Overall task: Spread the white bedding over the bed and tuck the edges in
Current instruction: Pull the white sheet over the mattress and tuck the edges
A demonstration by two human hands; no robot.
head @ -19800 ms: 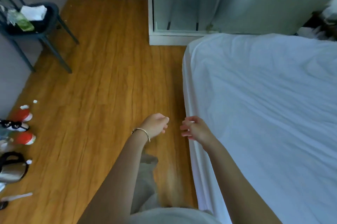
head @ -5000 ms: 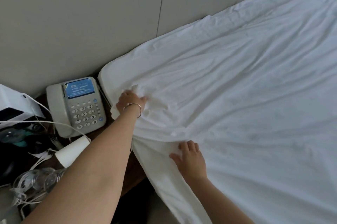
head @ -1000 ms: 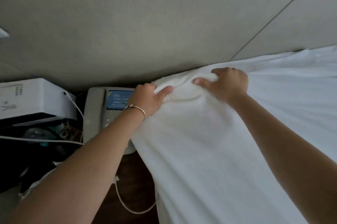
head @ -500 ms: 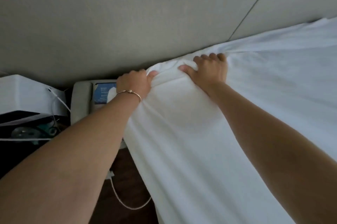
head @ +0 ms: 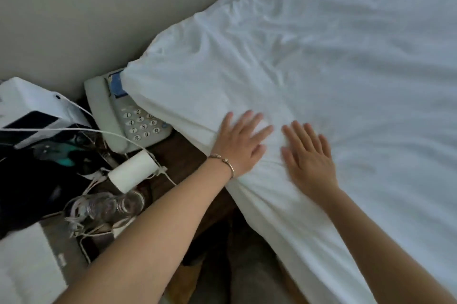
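Note:
The white bedding (head: 321, 61) covers the bed and wraps over its near-left corner by the grey headboard wall, with soft creases running from that corner. My left hand (head: 241, 143), with a thin bracelet on the wrist, lies flat on the sheet near the mattress edge, fingers straight and spread. Beside it, my right hand (head: 308, 155) also rests flat on the sheet with straight fingers. Neither hand grips any cloth. The sheet's side hangs down along the mattress edge below my arms.
A dark bedside table (head: 183, 155) stands left of the bed, crowded with a grey telephone (head: 128, 118), a white box (head: 29, 103), a white roll (head: 133, 171), white cables and clear glasses (head: 103, 204). The grey padded wall (head: 86, 6) runs behind.
Both hands have let go of the sheet corner at the headboard and drawn back toward me. They now lie flat on the sheet, and the corner sits wrapped over the mattress.

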